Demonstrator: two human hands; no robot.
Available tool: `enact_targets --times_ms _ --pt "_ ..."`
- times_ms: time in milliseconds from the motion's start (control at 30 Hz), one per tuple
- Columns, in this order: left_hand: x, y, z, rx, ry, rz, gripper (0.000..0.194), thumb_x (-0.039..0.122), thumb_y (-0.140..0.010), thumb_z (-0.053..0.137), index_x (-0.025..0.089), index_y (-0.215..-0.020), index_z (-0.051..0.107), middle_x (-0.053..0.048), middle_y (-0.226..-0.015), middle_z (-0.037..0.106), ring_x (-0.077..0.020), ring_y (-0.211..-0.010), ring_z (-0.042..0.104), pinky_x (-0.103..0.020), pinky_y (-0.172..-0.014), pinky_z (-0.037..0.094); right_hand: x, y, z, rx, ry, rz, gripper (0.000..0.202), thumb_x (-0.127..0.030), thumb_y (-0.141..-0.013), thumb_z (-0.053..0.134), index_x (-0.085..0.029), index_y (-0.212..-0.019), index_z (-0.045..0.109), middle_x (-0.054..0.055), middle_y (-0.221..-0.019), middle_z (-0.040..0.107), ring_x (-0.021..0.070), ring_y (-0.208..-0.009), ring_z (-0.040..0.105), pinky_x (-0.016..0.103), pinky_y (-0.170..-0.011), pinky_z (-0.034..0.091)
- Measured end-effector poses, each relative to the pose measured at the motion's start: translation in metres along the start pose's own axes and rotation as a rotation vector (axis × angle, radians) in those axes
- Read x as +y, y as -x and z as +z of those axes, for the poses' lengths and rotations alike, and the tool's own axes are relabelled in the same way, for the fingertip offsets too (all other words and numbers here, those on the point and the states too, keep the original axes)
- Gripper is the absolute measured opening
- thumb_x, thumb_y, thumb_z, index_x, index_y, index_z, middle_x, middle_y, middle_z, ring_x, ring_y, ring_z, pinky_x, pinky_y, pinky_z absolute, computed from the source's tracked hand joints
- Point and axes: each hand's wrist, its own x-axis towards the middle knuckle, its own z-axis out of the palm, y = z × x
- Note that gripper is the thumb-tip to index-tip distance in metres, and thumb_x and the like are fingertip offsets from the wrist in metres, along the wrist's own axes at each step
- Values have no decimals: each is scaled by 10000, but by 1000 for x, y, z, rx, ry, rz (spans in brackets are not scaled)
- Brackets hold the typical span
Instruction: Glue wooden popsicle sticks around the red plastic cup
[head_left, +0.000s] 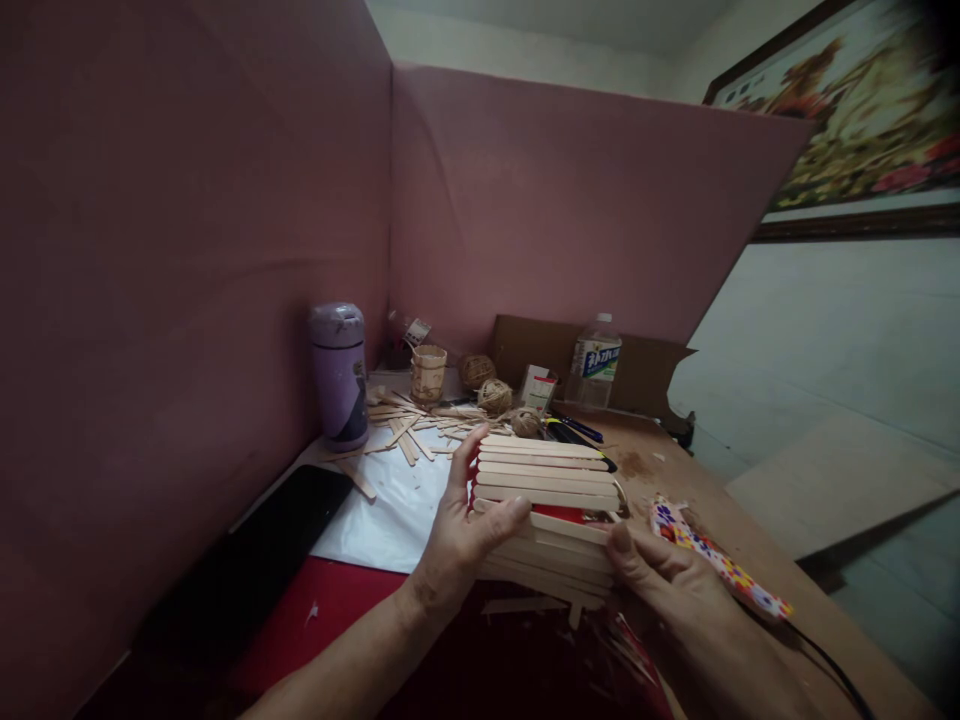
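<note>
A box built of wooden craft sticks [547, 487] is held up between my two hands, over the red surface at the table's front. My left hand [469, 525] grips its left side, with the thumb across the front and fingers behind. On the right, my right hand [664, 575] pinches the box's lower right edge by the thumb; the other fingers are partly hidden. Red shows through a gap between the upper row of sticks and the front wall. Below the box, a few loose sticks [525, 605] lie in shadow.
Loose craft sticks [409, 425], twine balls [495, 396] and a small stick cup [429, 375] sit behind. A purple flask [339, 380] and black phone-like slab [292, 530] stand left. At right are a plastic bottle [596, 365] and a flower-patterned corded tool [720, 560].
</note>
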Motion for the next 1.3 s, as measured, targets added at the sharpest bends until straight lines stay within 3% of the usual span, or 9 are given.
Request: enact_targets --times_ms 400,600,1033,1167,1300 --pt "0 0 1 9 -22 -3 708 382 -701 717 294 -1336 416 -55 -1339 511 -281 -1209 487 -405 -1041 349 3 -1 -1 35 14 5 523 -549 -752 681 -248 -1179 680 119 -959 745 296 -838 693 433 -736 560" --pt "-1 0 1 31 -8 -13 706 377 -691 722 297 -1326 424 -45 -1329 522 -272 -1190 502 -386 -1025 365 2 2 8 122 96 -99 502 -566 -771 650 -248 -1157 692 100 -922 754 287 -832 693 420 -715 562" --pt "-1 0 6 97 12 -34 724 380 -648 741 270 -1300 446 -57 -1260 568 -277 -1125 550 -391 -969 419 3 -5 -2 41 68 -39 516 -577 -729 689 -220 -1101 718 93 -844 753 261 -763 695 385 -698 555" --pt "-1 -2 6 134 34 -94 762 399 -643 746 270 -1326 435 -77 -1283 555 -304 -1174 524 -428 -1001 392 1 -6 -5 49 83 -34 430 -517 -776 679 -249 -1110 708 60 -844 754 225 -692 690 355 -670 549" --pt "-3 -4 4 156 71 -161 779 426 -659 732 294 -1352 402 -78 -1285 566 -305 -1153 547 -439 -979 411 -9 -2 4 21 54 -44 487 -578 -771 649 -230 -1107 706 86 -862 750 238 -762 689 361 -713 543"
